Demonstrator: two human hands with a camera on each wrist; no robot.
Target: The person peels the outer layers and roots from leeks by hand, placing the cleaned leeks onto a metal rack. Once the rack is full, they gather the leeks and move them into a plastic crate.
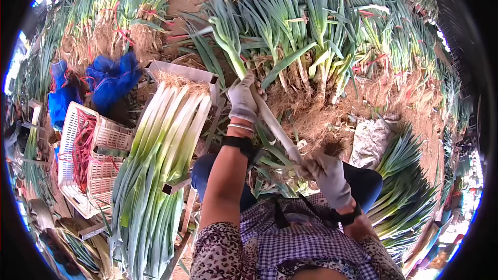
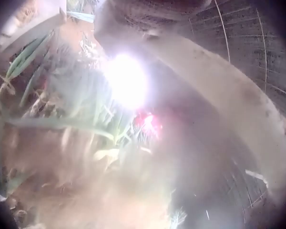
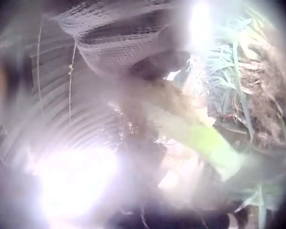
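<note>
Both hands wear pale work gloves and hold one long leek (image 1: pixel 278 132) slantwise over the lap. My left hand (image 1: pixel 243 97) grips it where the white shaft turns green, and its leaves rise past that hand toward the standing leeks. At the lower, root end, the fingers of my right hand (image 1: pixel 328 177) are curled round the leek. The pale shaft (image 2: pixel 214 83) crosses the left wrist view below the glove. Glare washes out much of the right wrist view, where the glove (image 3: pixel 124 40) lies above a pale green stalk (image 3: pixel 205 140).
To the left, trimmed leeks (image 1: pixel 161 140) lie in a metal-ended rack (image 1: pixel 181 71). Beside it stands a white plastic crate (image 1: pixel 71 150) with red ties (image 1: pixel 84 145). Untrimmed leeks (image 1: pixel 306 26) stand ahead; more leeks (image 1: pixel 404 176) and a pale sack (image 1: pixel 371 140) lie right.
</note>
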